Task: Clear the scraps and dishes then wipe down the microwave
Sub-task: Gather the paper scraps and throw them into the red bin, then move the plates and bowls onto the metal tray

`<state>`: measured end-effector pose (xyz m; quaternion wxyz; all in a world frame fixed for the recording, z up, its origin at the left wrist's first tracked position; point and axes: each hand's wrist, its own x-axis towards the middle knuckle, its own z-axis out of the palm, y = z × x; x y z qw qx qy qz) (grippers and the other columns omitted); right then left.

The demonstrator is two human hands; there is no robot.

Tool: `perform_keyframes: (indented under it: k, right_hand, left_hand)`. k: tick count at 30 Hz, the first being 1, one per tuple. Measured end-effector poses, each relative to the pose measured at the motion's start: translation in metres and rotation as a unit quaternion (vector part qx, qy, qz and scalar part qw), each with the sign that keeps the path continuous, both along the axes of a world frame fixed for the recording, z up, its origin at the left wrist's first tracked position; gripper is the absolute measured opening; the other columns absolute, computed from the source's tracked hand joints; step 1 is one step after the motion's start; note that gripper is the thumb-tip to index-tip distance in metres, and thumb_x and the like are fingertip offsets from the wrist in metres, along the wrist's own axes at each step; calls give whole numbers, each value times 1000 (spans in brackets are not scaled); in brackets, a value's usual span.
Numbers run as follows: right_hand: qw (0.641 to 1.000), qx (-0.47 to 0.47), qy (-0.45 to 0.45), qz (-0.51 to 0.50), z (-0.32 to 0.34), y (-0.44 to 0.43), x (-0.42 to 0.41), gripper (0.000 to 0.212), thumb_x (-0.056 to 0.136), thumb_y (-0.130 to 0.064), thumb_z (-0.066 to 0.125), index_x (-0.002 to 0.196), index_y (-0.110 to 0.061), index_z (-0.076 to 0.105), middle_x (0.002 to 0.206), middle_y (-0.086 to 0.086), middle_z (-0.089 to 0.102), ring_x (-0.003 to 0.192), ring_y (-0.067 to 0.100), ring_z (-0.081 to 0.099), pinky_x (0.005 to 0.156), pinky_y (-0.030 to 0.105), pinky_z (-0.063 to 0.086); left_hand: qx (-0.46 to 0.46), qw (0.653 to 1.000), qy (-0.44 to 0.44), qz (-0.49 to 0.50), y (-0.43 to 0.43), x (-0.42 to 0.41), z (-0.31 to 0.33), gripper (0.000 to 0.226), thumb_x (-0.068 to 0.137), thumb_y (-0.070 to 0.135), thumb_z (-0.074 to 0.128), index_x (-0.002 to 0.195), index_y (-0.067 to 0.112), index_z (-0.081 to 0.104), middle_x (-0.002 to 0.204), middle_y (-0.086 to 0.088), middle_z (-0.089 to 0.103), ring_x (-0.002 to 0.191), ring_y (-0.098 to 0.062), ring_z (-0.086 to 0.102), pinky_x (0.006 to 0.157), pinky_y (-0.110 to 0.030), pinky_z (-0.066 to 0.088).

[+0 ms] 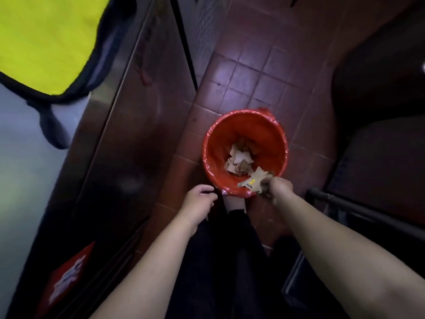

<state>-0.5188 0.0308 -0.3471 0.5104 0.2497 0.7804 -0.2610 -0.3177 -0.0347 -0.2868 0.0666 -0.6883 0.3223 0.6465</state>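
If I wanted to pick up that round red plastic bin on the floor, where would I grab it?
Probably the left rim, from above: the round red plastic bin stands upright, open-topped, no handle showing, and the right hand with cardboard scraps crowds its near-right edge.

Blur, crops & hidden bits

Yellow cloth (46, 42) at 10 o'clock: blurred, cut off by top & left edges. Red label (66, 272) at 7: print smeared, unreadable. R hand (279, 187) at bin's (207, 143) 5 o'clock: fingers mostly hidden behind scraps (254, 180), blurred; print on scraps too small to read. L hand (199, 199) at bin's 7: fingertips curl under, can't tell if they touch the liner. Foot (234, 203) half hidden behind bin. Dark shapes (379, 157) at 3: too dim to ID.
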Motion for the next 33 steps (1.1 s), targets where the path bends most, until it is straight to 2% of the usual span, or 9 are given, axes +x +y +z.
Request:
perform_keyframes:
  k: [2, 5, 7, 10, 14, 19, 24, 29, 33]
  right_hand:
    - [999, 9, 17, -26, -32, -5, -7, 12, 74, 6, 67, 85, 1, 64, 68, 12, 60, 59, 21, 54, 68, 37, 50]
    - [1000, -14, -8, -4, -61, -12, -15, 42, 71, -15, 81, 109, -3, 68, 87, 8, 71, 70, 21, 65, 71, 42, 58]
    - [999, -16, -29, 4, -52, -21, -12, 35, 81, -24, 78, 110, -10, 64, 91, 6, 67, 75, 21, 63, 83, 50, 57]
    - [999, -27, -34, 21, -14, -34, -11, 25, 90, -20, 69, 110, -14, 56, 94, 4, 58, 89, 22, 59, 80, 50, 53]
    - [988, -68, -44, 131, 50, -45, -10, 5, 96, -15, 57, 98, -14, 62, 101, 4, 66, 92, 20, 64, 92, 50, 52]
    - [958, -167, -11, 234, 155, -65, 3, 8, 97, -11, 57, 96, -11, 65, 88, 10, 68, 70, 17, 63, 66, 31, 52]
    - [913, -274, -8, 302, 245, -68, 40, 12, 96, -6, 57, 94, -11, 68, 88, 12, 70, 74, 18, 63, 66, 30, 51]
    - [868, -337, -65, 358, 301, -60, 101, 12, 95, 0, 56, 100, -1, 67, 86, 15, 68, 75, 22, 61, 64, 28, 46]
    - [830, -372, -98, 404, 335, -55, 145, 13, 94, 0, 58, 95, -6, 69, 83, 12, 70, 75, 21, 63, 70, 32, 50]
  left_hand:
    - [-9, 1000, -4, 10, -4, 2, -22, 17, 89, 7, 61, 98, 21, 65, 86, -9, 64, 75, -17, 58, 57, -25, 46]
    - [-18, 999, -4, 33, -3, 6, -36, 18, 90, 5, 61, 101, 19, 66, 85, -5, 64, 76, -14, 59, 65, -22, 47]
    - [-7, 999, -6, 38, 2, 9, -32, 18, 90, 5, 61, 104, 16, 66, 85, -4, 63, 77, -15, 59, 67, -24, 47]
    - [3, 999, -5, 32, 8, 12, -10, 18, 90, 7, 62, 105, 16, 67, 85, -4, 63, 78, -17, 57, 69, -30, 48]
    - [-14, 999, 15, 25, 4, 13, 41, 20, 89, 10, 63, 104, 22, 68, 93, -5, 67, 81, -15, 62, 74, -30, 51]
    - [-41, 995, 46, 82, 9, 23, 132, 17, 90, 9, 64, 101, 22, 68, 94, -9, 68, 82, -18, 59, 69, -26, 47]
    - [-105, 980, 71, 154, 21, 49, 222, 18, 91, 10, 63, 107, 17, 69, 106, -12, 72, 87, -14, 65, 79, -27, 51]
    - [-180, 948, 62, 254, 43, 95, 288, 17, 92, 6, 61, 104, 14, 69, 104, -14, 72, 84, -14, 64, 75, -26, 50]
    - [-227, 927, 50, 294, 58, 135, 319, 16, 92, 7, 61, 104, 15, 69, 102, -12, 73, 83, -12, 65, 77, -27, 50]
